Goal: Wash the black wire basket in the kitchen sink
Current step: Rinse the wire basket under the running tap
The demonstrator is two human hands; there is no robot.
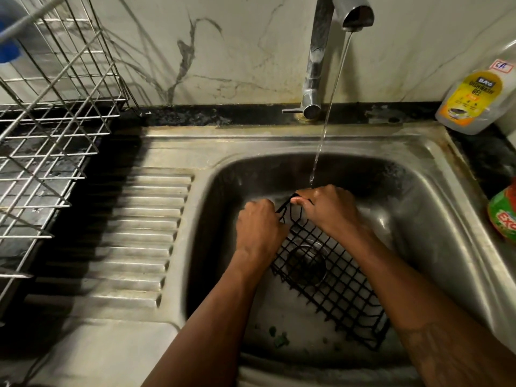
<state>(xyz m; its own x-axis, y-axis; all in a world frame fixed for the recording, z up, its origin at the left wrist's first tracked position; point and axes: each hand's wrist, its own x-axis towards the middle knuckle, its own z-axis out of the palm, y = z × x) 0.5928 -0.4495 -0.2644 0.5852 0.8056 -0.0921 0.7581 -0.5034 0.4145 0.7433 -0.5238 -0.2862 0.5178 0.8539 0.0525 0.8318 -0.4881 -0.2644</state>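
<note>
Black basket [335,283], one; hands [258,227] [332,210], two

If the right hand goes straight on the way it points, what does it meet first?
The right hand would probably meet the steel sink's dark far wall first; depth is unclear.

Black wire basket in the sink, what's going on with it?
A person is washing the black wire mesh basket in the stainless steel kitchen sink. The left hand and the right hand both grip its far end, and the basket sits over the drain. A thin stream of water runs from the chrome tap and comes down right at the right hand. A few small green scraps lie on the sink floor beside the basket.
</note>
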